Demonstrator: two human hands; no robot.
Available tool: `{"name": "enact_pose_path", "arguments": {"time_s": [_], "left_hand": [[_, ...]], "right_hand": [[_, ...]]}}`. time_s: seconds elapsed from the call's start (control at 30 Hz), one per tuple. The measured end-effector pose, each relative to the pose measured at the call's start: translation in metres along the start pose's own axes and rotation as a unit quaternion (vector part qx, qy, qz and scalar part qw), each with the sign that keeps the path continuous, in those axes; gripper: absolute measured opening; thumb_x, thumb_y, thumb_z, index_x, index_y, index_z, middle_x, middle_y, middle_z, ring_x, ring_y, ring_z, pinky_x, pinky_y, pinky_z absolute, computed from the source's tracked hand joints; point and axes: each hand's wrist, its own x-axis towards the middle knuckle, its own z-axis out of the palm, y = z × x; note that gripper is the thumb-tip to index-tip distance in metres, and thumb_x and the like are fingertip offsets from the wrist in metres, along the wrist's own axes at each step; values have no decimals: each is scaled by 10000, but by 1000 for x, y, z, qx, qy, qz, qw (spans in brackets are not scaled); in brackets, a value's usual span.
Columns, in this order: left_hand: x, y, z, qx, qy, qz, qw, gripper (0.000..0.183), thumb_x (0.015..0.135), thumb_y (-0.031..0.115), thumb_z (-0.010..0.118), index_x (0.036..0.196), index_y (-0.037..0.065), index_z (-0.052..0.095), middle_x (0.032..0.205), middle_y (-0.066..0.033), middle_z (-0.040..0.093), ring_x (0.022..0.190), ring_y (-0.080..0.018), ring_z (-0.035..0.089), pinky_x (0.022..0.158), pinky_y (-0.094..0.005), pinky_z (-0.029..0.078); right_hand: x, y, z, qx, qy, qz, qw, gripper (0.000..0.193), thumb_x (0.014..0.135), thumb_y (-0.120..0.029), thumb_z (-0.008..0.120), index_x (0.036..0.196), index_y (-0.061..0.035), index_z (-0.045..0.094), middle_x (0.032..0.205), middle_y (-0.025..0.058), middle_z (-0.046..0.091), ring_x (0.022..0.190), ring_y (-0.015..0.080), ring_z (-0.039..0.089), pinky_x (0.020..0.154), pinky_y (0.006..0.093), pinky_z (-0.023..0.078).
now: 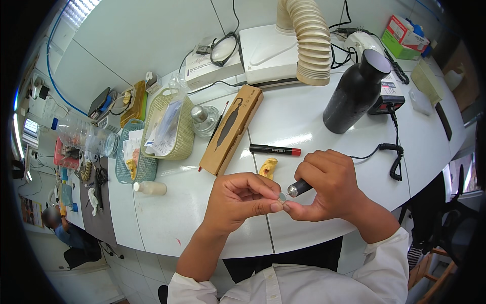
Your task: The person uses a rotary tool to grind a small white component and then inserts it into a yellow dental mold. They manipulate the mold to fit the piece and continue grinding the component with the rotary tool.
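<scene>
My right hand [326,185] is closed around a black rotary handpiece [301,188], its silver nose pointing left. A small greyish disc [282,196] shows at the handpiece's tip. My left hand [243,200] pinches a tiny pale piece [281,201] between thumb and fingertips, right against the disc. The piece is mostly covered by the fingers, so its kind cannot be made out. Both hands meet above the table's near edge, the right thumb touching the left fingertips. Just beyond them lies a yellow dental model [268,167].
Behind lie a black-and-red marker [275,150] and a long cardboard box [232,129]. A black bottle [357,92] stands right of a ribbed suction hose [312,45]. A coiled cord [394,162] reaches a control box [387,104]. Left are baskets [185,137] and a small bottle [150,188].
</scene>
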Motion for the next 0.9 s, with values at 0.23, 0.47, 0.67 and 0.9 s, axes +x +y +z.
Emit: {"name": "enact_pose_path", "arguments": {"time_s": [0.23, 0.47, 0.67, 0.9], "left_hand": [[-1, -4, -14, -27, -45, 8, 999, 201, 720, -98, 800, 866, -14, 691, 934, -149, 702, 880, -180, 685, 807, -304, 556], [18, -15, -9, -62, -105, 8, 993, 164, 808, 26, 794, 911, -5, 670, 920, -61, 686, 837, -114, 666, 760, -249, 541], [16, -28, -16, -81, -70, 43, 993, 174, 814, 49, 786, 926, -27, 676, 891, -69, 672, 722, -113, 633, 675, -256, 525], [21, -30, -18, -55, -60, 48, 996, 182, 819, 87, 788, 881, -37, 669, 900, -93, 655, 661, -125, 598, 605, -275, 487]], "right_hand": [[5, -1, 7, -19, -35, 2, 999, 438, 661, -473, 763, 671, -105, 526, 611, 40, 458, 525, 234, 487, 501, 355, 357], [-18, 6, 12, -8, 27, 56, 998, 484, 802, -458, 708, 758, -45, 459, 670, 72, 378, 551, 244, 386, 531, 373, 269], [-22, 4, 20, 23, -10, 99, 995, 356, 835, -235, 698, 790, -31, 411, 698, 73, 333, 597, 203, 345, 551, 353, 274], [-19, -1, 19, 31, 0, 82, 996, 378, 858, -272, 692, 792, -35, 405, 699, 64, 339, 597, 191, 345, 550, 347, 275]]}}
